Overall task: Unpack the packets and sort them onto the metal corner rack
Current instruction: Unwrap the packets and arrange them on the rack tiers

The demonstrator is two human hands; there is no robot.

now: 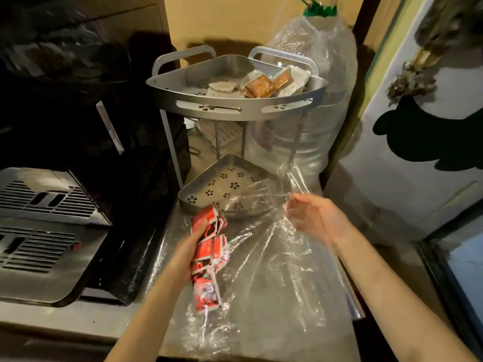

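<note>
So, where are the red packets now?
The red packets are low in the head view, gripped in the left hand, just before the rack's lower tray.

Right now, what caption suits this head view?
Left hand grips red packets; right hand holds a clear plastic bag before the two-tier metal corner rack.

- Your left hand (187,250) reached forward from bottom centre, fingers curled round red packets (207,257).
- Your right hand (315,218) angled in from the lower right, thumb and fingers pinching clear plastic (274,257).
</note>
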